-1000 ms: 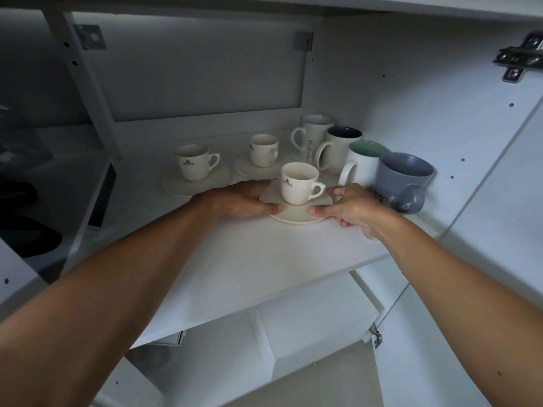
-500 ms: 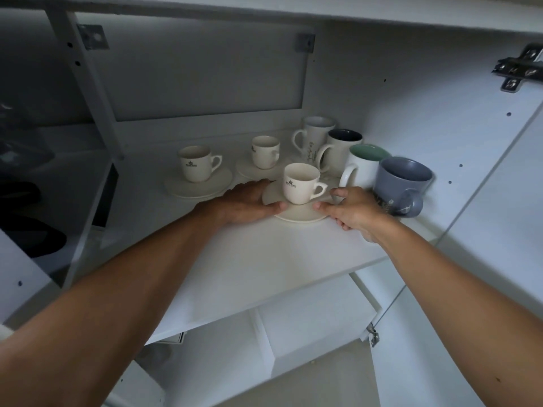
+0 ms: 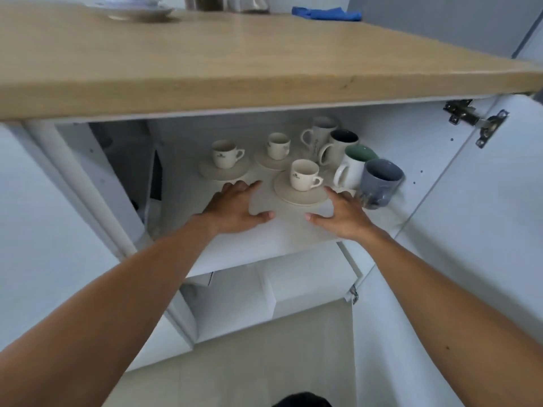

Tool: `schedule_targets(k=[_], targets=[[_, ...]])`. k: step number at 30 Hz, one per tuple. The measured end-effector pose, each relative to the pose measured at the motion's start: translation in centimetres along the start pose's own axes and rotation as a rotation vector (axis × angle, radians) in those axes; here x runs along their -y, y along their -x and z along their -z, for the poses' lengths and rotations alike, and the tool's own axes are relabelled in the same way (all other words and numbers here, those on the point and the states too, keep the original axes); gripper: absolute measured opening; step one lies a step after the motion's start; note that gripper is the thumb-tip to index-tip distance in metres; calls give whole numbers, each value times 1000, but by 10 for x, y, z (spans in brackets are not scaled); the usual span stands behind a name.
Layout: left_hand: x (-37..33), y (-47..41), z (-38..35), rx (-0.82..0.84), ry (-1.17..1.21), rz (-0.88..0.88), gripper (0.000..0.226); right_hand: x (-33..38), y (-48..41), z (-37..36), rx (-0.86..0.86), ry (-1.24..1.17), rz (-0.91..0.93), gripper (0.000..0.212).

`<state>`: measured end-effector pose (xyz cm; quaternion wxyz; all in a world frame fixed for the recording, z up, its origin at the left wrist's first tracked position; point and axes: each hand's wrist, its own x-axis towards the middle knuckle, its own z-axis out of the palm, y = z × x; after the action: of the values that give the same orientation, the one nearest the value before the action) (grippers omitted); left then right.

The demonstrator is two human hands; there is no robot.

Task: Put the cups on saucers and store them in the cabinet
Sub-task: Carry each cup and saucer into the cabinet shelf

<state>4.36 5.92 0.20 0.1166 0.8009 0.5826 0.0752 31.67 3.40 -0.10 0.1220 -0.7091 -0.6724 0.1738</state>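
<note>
Three white cups stand on cream saucers on the cabinet shelf [image 3: 264, 245]. The nearest cup [image 3: 304, 175] sits on its saucer [image 3: 296, 195] in the middle, a second cup [image 3: 224, 154] on a saucer [image 3: 224, 171] at the left, a third cup [image 3: 278, 146] on a saucer [image 3: 271, 163] behind. My left hand [image 3: 238, 208] lies open on the shelf, left of the nearest saucer and apart from it. My right hand [image 3: 342, 214] is open just right of that saucer, holding nothing. Another cup on a saucer [image 3: 138, 8] stands on the wooden countertop [image 3: 235, 60] above.
A row of mugs lines the shelf's right side: a white one [image 3: 318, 135], a dark-lined one [image 3: 338, 145], a green-lined one [image 3: 354, 168] and a grey-blue one [image 3: 380, 182] close to my right hand. The cabinet door with its hinge [image 3: 476, 120] stands open at the right. A blue cloth [image 3: 326, 13] lies on the countertop.
Both hands have let go of the nearest saucer and drawn back toward the shelf's front. The camera has pulled back and up, so the countertop is in view.
</note>
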Motion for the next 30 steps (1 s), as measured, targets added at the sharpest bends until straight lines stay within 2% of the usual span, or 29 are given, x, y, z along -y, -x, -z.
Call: schedule_targets(k=[3,9,17,23,30], targets=[[-3,42,23,64,14,18,95,20,33,20,105,80,-6,108],[-24,117,85,206,9,13,94,57,120,83,211,102,-21,111],[-64,221,196,334,41,-55,91,113,239,178,234,86,-91,101],[-74,264,271,230,77,-151,85,161,266,233,172,41,-32,96],[-42,237,335,136,58,-21,85,214,203,274,99,-1,113,93]])
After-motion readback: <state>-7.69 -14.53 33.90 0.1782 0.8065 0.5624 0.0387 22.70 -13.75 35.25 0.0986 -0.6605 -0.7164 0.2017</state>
